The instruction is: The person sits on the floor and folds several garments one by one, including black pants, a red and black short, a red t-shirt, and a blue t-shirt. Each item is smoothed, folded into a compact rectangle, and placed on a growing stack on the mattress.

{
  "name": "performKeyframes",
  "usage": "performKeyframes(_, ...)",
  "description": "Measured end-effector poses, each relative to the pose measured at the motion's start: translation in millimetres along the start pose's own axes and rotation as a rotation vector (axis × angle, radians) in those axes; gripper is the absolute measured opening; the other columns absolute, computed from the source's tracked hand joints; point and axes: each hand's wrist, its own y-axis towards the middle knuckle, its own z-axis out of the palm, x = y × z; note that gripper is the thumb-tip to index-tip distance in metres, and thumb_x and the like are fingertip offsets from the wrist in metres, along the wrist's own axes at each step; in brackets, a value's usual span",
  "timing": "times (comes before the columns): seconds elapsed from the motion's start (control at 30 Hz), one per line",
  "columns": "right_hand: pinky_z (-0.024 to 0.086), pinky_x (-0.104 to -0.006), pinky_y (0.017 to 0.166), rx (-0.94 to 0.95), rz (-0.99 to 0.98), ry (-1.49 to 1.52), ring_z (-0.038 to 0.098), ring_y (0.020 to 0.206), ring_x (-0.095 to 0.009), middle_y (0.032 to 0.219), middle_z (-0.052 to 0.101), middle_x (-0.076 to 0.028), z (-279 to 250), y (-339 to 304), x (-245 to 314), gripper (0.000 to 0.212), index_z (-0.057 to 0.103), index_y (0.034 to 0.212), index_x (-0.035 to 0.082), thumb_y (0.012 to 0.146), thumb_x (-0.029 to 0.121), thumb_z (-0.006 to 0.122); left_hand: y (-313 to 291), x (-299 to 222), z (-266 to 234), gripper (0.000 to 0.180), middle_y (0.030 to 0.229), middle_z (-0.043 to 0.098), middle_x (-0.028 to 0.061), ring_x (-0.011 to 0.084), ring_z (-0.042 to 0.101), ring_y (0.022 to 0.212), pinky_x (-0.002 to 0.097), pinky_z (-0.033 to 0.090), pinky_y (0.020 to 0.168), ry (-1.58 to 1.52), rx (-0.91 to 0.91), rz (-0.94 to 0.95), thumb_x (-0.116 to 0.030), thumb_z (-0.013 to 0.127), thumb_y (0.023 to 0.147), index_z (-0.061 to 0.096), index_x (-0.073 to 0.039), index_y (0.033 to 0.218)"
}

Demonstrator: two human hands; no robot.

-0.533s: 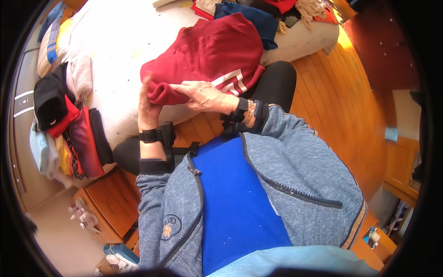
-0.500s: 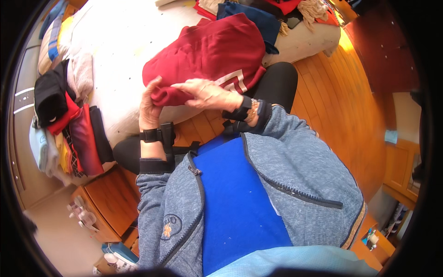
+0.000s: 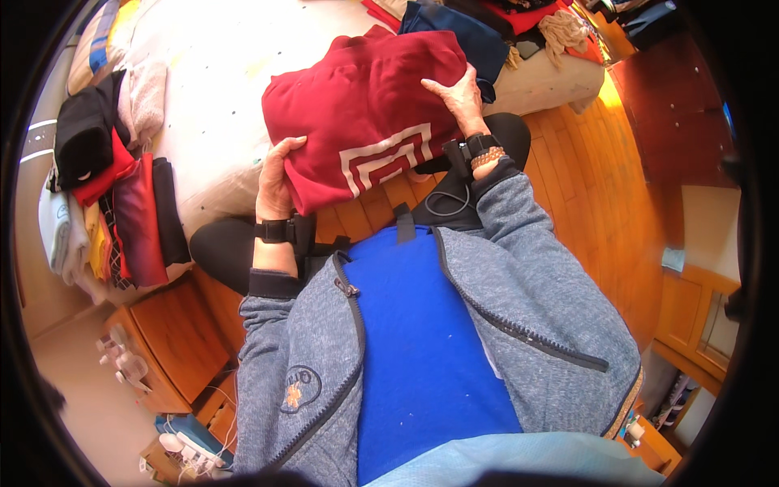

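Note:
A dark red sweatshirt (image 3: 357, 105) with a white angular print near its lower edge lies partly on the bed and hangs over the bed's front edge. My left hand (image 3: 278, 174) grips its near left side, the thumb on top and the other fingers hidden beneath the cloth. At its right side my right hand (image 3: 461, 97) holds the fabric in the same way, thumb spread over the top and fingers at the edge. Both wrists wear black straps.
The pale bed (image 3: 211, 97) spans the far side. Folded clothes (image 3: 146, 211) are stacked along its left; navy cloth (image 3: 458, 36) and a heap of garments (image 3: 560, 32) lie beyond on the right. A wooden cabinet (image 3: 174, 341) stands at left, a dark red one (image 3: 673, 114) at right.
My right hand has moved right and away from me, from beside the left hand to the garment's right side. The rolled near edge has opened out, and more of the white print shows.

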Motion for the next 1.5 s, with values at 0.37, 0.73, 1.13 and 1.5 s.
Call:
performKeyframes(0.37, 0.053, -0.0396, 0.094, 0.241, -0.469, 0.310, 0.068, 0.106, -0.034, 0.112, 0.070, -0.021, 9, -36, 62, 0.072, 0.058, 0.131, 0.007, 0.066, 0.026, 0.083, -32, -63, 45, 0.054, 0.115, 0.065, 0.0134, 0.0252, 0.068, 0.096, 0.0349, 0.058, 0.087, 0.186, -0.177, 0.091, 0.005, 0.057, 0.081, 0.055, -0.008, 0.133)
performKeyframes(0.73, 0.049, -0.0403, 0.096, -0.067, -0.648, 0.215, 0.063, 0.107, -0.035, 0.113, 0.065, -0.023, 53, 20, 175, 0.063, 0.057, 0.128, 0.002, 0.072, 0.018, 0.081, -15, -166, -65, 0.049, 0.124, 0.061, 0.0148, 0.0220, 0.061, 0.112, 0.0366, 0.048, 0.100, 0.807, -0.454, 0.593, -0.012, 0.068, 0.087, 0.054, 0.001, 0.132)
performKeyframes(1.13, 0.034, -0.0457, 0.115, 0.368, -0.499, 0.055, 0.041, 0.138, -0.040, 0.147, 0.046, -0.025, 135, 33, 52, 0.096, 0.039, 0.147, -0.001, 0.082, 0.063, 0.068, 31, -39, -147, 0.097, 0.169, -0.002, 0.0085, 0.0477, -0.007, 0.151, 0.0715, 0.005, 0.114, 1.970, -0.642, 0.081, -0.080, 0.043, 0.087, 0.012, -0.026, 0.161)
performKeyframes(1.5, 0.039, -0.0456, 0.110, -0.474, -0.814, -0.079, 0.049, 0.127, -0.038, 0.134, 0.053, -0.021, 43, 63, 33, 0.072, 0.051, 0.137, 0.004, 0.072, 0.020, 0.078, 36, -47, -150, 0.096, 0.169, -0.003, 0.0043, 0.0458, -0.006, 0.152, 0.0718, 0.004, 0.114, 2.008, -0.640, 0.001, -0.080, 0.043, 0.086, 0.012, -0.029, 0.161)
